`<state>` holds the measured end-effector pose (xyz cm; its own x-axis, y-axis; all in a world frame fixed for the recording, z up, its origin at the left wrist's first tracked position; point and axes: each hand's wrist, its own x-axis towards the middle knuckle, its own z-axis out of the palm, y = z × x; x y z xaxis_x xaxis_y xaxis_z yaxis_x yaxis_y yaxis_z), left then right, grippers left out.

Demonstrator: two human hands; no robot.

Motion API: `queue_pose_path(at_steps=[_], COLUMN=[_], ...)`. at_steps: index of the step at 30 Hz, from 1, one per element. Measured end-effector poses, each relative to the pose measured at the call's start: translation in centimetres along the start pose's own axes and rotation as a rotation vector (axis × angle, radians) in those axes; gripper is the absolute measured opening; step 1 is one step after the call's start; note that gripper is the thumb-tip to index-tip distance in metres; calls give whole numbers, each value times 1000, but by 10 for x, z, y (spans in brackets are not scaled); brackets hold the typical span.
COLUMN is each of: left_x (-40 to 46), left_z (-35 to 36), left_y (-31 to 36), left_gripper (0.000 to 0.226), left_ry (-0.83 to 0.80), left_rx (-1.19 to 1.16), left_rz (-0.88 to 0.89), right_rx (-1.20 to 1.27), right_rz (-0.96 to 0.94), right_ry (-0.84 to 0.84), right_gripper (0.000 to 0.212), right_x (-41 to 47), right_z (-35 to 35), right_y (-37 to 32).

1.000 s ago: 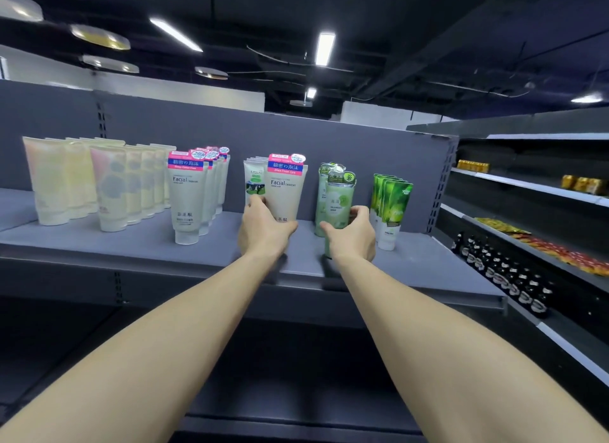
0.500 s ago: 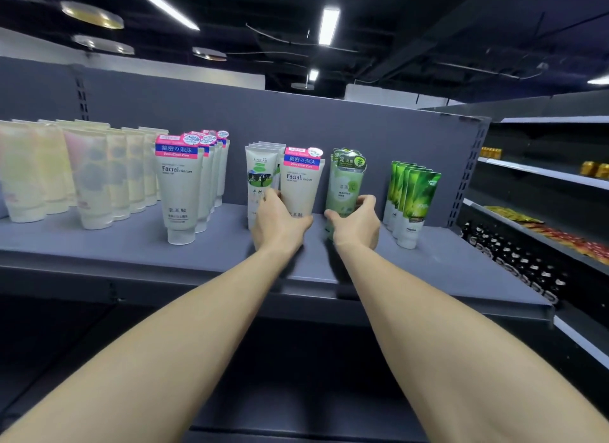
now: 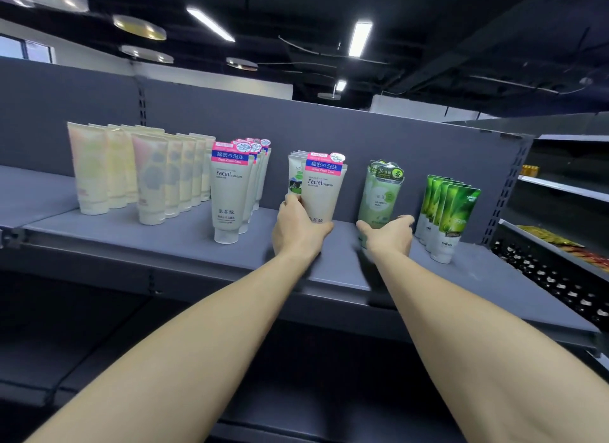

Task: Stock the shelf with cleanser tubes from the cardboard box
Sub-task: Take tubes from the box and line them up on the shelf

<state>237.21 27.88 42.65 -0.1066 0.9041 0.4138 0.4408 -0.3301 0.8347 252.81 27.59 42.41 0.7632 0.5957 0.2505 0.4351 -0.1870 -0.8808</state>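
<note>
Dark ceiling (image 3: 461, 30) with strip lights (image 3: 360, 38), grey back panel (image 3: 329, 129), window (image 3: 24, 50) far left.

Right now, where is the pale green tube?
On the grey shelf, right of centre: the pale green tube stands behind the right hand, left of the bright green tubes.

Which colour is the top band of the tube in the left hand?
Pink over blue, on the tube; head view.

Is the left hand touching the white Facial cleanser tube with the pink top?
Touching. The head view shows the left hand wrapped around the lower part of the Facial cleanser tube, thumb against its front.
</note>
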Motion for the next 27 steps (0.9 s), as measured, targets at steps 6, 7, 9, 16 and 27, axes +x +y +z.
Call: queue_pose_path(at_steps=[6,7,9,16,27], left_x=[-9,-12,-18,-41,-23], left_z=[-28,-31,-39,-76,-137], left_y=[0,1,2,-7,-55], left_gripper=[60,59,59,62,60], left_ry=[17,22,31,91,82], left_rx=[19,20,25,44,81], left_rz=[-17,-18,-20,-42,-49], right_rx=[-30,-32,-39,-26,0], right_rz=[66,60,37,-106,-124], right_ry=[53,49,39,-57,-89], right_gripper=[80,76,66,44,39], right_x=[-26,-28,-36,-76,-127], right_z=[-2,-4,-8,-4,47], right_y=[2,1,-2,-13,-41])
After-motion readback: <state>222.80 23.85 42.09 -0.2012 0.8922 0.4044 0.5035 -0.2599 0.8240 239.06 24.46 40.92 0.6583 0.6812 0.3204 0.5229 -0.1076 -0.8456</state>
